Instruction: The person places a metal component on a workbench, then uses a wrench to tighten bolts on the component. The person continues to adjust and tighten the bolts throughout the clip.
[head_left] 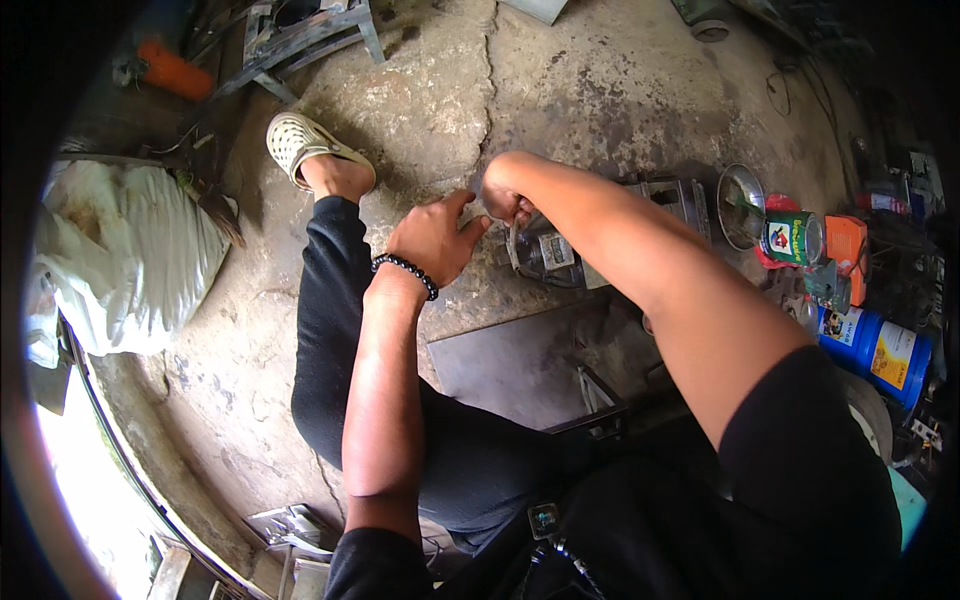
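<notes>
My left hand, with a beaded bracelet at its wrist, hovers over the concrete floor. Its thumb and forefinger are apart, and nothing shows between them. Just right of it, my right hand is bent inward with its fingers curled closed. Whatever those fingers hold, if anything, is hidden from this view. Right below that hand lies a dark boxy device with a pale label and a light curved handle at its left end. I cannot tell whether my fingers touch the handle. My right forearm covers part of the device.
A grey metal sheet lies near my legs. Round dish, green can, orange box and blue bucket crowd the right. A white sack sits left; a metal stand stands at the far left.
</notes>
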